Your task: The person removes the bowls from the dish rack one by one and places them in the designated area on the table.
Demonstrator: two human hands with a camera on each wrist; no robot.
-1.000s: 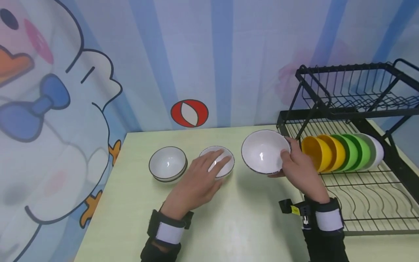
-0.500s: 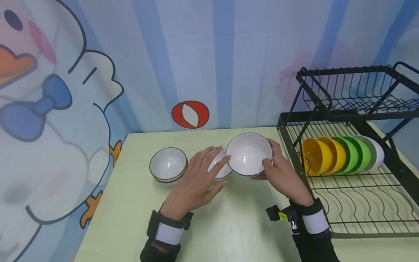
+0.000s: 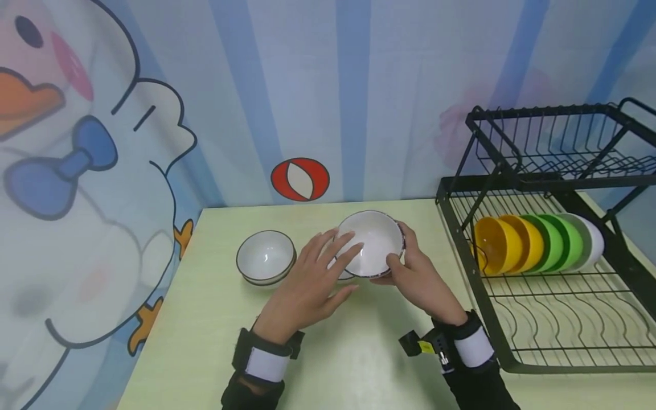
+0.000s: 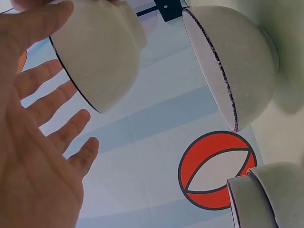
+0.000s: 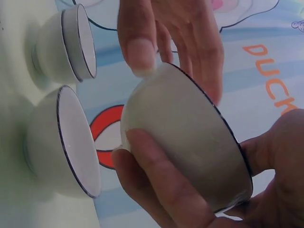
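Currently, the right-hand grip [image 3: 426, 283] is pinching a white dark-rimmed bowl [image 3: 378, 242], tilted above the worktop [image 3: 338, 370]; the left-hand grip [image 3: 310, 282] is holding spread fingers [image 3: 349, 258] beside it, contact unclear. Below, a second white bowl [image 5: 42, 142] is standing; leftward, two nested bowls [image 3: 264, 257] are sitting; rightward, a black dish rack [image 3: 589, 183] is holding yellow, green and white bowls [image 3: 548, 247].

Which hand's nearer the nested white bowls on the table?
Left. In the head view, the left hand is just right of the nested bowls; the right hand is farther right, holding another white bowl.
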